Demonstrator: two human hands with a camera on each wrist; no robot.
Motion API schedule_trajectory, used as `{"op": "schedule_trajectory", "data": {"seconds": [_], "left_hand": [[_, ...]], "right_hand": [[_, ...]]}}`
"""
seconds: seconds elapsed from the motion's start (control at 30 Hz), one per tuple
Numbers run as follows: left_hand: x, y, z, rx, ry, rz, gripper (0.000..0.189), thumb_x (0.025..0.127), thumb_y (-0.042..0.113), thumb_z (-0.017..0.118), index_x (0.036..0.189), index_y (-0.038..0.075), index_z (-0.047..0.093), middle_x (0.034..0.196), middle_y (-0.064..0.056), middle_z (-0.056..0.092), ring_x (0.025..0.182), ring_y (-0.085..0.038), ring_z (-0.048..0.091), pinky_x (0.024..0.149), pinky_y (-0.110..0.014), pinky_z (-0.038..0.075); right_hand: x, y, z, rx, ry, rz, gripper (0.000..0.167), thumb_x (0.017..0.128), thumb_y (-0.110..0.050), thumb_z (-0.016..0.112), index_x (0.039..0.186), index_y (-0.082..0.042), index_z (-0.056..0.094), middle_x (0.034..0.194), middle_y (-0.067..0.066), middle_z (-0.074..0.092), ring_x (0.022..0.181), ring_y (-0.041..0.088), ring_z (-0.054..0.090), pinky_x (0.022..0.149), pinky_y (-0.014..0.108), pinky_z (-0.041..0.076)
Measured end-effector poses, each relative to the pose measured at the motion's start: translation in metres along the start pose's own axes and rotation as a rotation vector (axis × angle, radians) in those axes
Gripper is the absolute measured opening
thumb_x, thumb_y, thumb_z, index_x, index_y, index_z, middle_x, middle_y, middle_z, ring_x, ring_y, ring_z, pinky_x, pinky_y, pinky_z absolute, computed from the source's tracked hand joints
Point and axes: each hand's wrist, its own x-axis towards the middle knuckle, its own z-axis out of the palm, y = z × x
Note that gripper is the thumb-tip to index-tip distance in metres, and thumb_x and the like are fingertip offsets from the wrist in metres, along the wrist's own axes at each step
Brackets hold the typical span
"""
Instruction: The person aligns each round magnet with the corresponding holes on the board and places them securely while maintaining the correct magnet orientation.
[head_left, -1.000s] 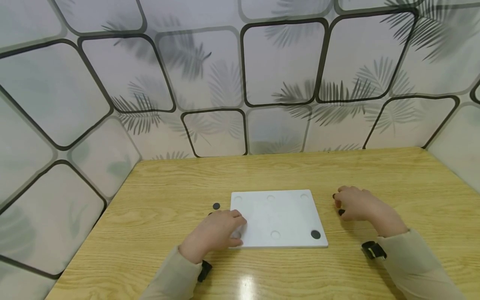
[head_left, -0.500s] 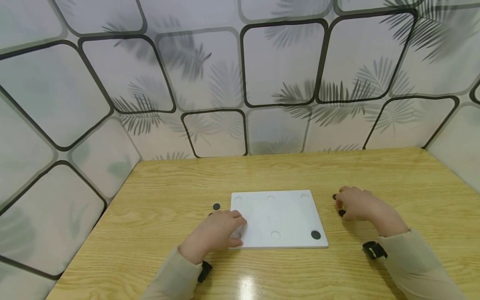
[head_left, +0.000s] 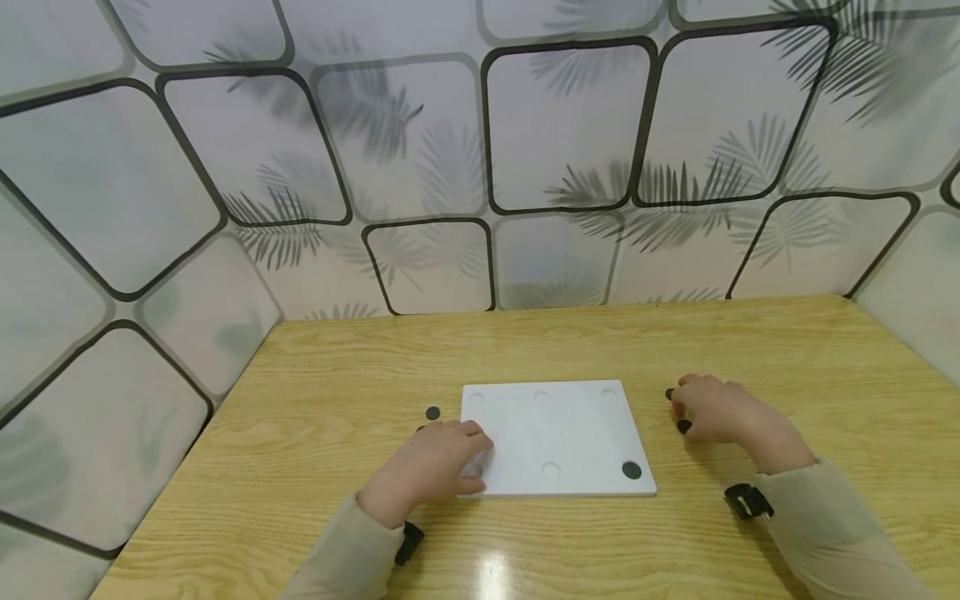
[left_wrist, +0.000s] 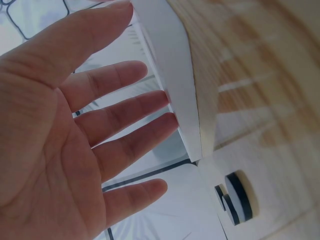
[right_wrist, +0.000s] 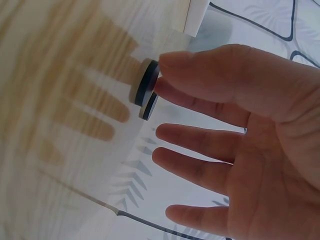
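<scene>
A white rectangular board [head_left: 577, 429] with shallow round recesses lies on the wooden table. One black disc [head_left: 632, 470] sits at its near right corner. My left hand [head_left: 429, 461] rests at the board's left end, fingers spread and fairly straight, the tips at the board [left_wrist: 175, 75] in the left wrist view. My right hand [head_left: 720, 410] is low over the table to the right, beside a black disc [head_left: 684, 426] near the thumb and another black disc [head_left: 670, 394] by the fingertips. The thumb and index finger overlap the disc [right_wrist: 146, 82] in the right wrist view; contact is unclear.
Left of the board lies a black disc [head_left: 432, 412], with another dark disc [head_left: 422, 427] partly hidden by the left hand. The wooden table [head_left: 525, 346] meets a patterned fabric wall [head_left: 555, 258] at the back. Similar fabric stands at both sides.
My right hand has shifted very slightly to the right, so a little more of the discs beside it shows. The left hand and the board stay where they were.
</scene>
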Motion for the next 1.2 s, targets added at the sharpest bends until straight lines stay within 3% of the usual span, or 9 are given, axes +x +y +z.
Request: {"op": "schedule_trajectory", "data": {"seconds": [0.1,0.33,0.5,0.93,1.2], "left_hand": [[-0.0001,0.0001,-0.0006,-0.003,-0.006,-0.003,0.040,0.075,0.036,0.069,0.107,0.012,0.061,0.099,0.001,0.057,0.087,-0.013,0.055,0.074,-0.027,0.045],[-0.0005,0.0005,-0.0015,-0.005,-0.012,-0.010,0.040,0.075,0.036,0.069,0.107,0.012,0.061,0.099,0.002,0.057,0.088,-0.013,0.055,0.075,-0.027,0.045],[-0.0007,0.0007,-0.0018,-0.006,-0.009,-0.008,0.040,0.075,0.035,0.069,0.107,0.012,0.061,0.098,0.002,0.057,0.087,-0.013,0.055,0.074,-0.026,0.045],[-0.0010,0.0016,-0.0025,0.002,-0.002,-0.006,0.039,0.075,0.036,0.069,0.105,0.013,0.061,0.097,0.002,0.057,0.086,-0.013,0.054,0.074,-0.027,0.045],[-0.0007,0.0007,-0.0019,-0.007,-0.012,-0.006,0.039,0.075,0.035,0.069,0.106,0.012,0.061,0.098,0.002,0.057,0.086,-0.013,0.054,0.073,-0.025,0.045]], "right_hand": [[0.0002,0.0006,0.0005,0.000,-0.003,-0.002,0.018,0.065,-0.005,0.069,0.077,-0.011,0.057,0.095,0.016,0.052,0.078,0.032,0.052,0.063,0.055,0.040],[-0.0005,0.0009,0.0007,0.006,0.001,0.000,0.018,0.065,-0.005,0.070,0.076,-0.011,0.058,0.097,0.019,0.052,0.081,0.036,0.053,0.064,0.057,0.040],[-0.0008,0.0009,0.0013,0.021,-0.007,0.011,0.017,0.066,-0.003,0.068,0.076,-0.010,0.058,0.084,0.008,0.049,0.069,0.023,0.047,0.058,0.047,0.040],[-0.0019,-0.0007,0.0034,0.001,0.002,0.039,0.019,0.064,-0.005,0.071,0.071,-0.013,0.055,0.076,0.002,0.044,0.066,0.021,0.043,0.055,0.042,0.038],[-0.0030,-0.0025,0.0051,0.000,0.009,0.046,0.023,0.061,-0.006,0.073,0.066,-0.014,0.052,0.076,0.002,0.043,0.067,0.023,0.041,0.059,0.047,0.036]]}}
